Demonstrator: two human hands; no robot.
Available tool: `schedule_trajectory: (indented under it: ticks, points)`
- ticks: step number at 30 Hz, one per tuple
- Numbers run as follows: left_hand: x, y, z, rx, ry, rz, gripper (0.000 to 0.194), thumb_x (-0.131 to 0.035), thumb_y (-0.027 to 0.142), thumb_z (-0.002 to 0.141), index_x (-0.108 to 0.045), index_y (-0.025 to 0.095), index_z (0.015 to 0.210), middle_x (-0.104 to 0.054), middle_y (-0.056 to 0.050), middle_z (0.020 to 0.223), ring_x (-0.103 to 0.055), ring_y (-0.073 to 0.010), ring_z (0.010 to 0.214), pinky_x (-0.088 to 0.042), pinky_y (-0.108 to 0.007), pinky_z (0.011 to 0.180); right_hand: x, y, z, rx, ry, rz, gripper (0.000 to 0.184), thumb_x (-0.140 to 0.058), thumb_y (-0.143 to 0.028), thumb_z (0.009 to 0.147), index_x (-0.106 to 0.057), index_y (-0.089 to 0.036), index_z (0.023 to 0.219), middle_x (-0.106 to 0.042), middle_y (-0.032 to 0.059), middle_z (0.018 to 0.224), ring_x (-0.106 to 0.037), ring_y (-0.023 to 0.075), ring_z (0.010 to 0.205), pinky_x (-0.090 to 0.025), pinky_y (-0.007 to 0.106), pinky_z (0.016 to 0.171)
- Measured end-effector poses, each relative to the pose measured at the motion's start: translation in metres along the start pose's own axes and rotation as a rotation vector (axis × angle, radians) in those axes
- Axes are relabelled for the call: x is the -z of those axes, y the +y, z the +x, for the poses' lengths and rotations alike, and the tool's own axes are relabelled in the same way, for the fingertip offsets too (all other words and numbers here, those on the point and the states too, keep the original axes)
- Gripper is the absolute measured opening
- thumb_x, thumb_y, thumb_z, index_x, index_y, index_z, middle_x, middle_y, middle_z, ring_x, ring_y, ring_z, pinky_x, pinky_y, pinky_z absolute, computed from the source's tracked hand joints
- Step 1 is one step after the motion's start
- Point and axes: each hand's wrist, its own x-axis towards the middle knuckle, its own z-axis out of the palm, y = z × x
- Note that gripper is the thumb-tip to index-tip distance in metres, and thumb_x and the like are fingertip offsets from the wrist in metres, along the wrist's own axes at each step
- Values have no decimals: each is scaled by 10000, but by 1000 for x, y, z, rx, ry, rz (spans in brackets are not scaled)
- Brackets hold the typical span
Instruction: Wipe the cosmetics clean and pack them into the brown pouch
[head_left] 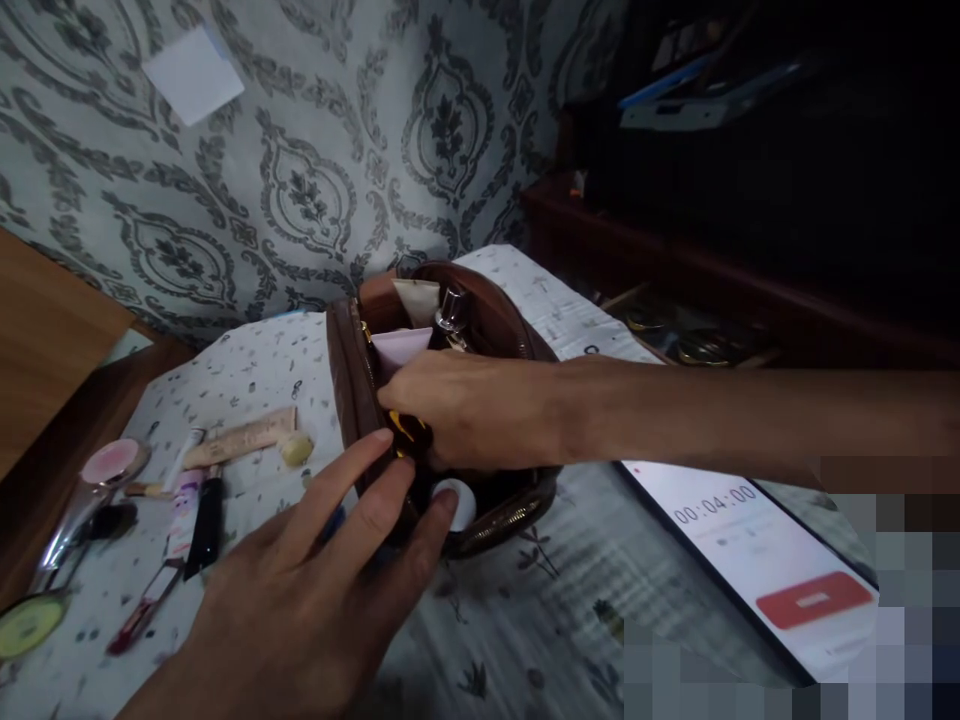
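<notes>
A brown zippered cosmetic bag [346, 370] stands unzipped on the patterned cloth. My right hand [480, 400] reaches down into it from the right, its fingers hidden inside. Close by its knuckles is a black item with yellow marks [409, 432], whose kind I cannot make out. My left hand [330, 570] lies over the bag's near left edge with the fingers apart. Its thumb rests at a white round item [463, 506] just inside the rim. A silver-capped bottle [453, 308], a lilac packet [401, 348] and a cream packet [417, 298] stick up inside the bag.
Makeup items lie on the left: a beige tube [244, 438], a black tube [205, 525], a pink compact [114, 462], a lip gloss tube [146, 607] and a yellow-green round item [31, 625]. A phone [750, 560] showing a timer lies at right. Behind is a papered wall [307, 190].
</notes>
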Motion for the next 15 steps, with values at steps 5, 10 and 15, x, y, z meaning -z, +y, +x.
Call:
schedule_trajectory:
  ticks: [5, 10, 15]
  points:
    - [1, 0, -2, -3, -12, -25, 534, -411, 121, 890, -496, 273, 1395, -534, -82, 1402, -320, -294, 1438, -585, -266, 704, -6, -4, 12, -73, -89, -140, 165, -580, -82, 804, -712, -96, 903, -717, 110, 841, -678, 218, 805, -460, 278, 638]
    - [1, -1, 1, -24, 34, -65, 510, -407, 111, 880, -560, 240, 1349, -592, -85, 1369, -406, -310, 1400, -590, -257, 658, -10, -4, 17, -23, -87, -177, 134, -591, -97, 803, -719, -131, 820, -714, 95, 770, -693, 259, 851, -504, 347, 723]
    - [1, -1, 1, -14, 41, -53, 523, -390, 90, 877, -563, 243, 1347, -586, -78, 1378, -455, -307, 1372, -595, -258, 654, -11, -5, 14, -48, -17, -152, 246, -609, -28, 763, -593, -180, 570, -627, 30, 596, -661, 214, 724, -484, 321, 653]
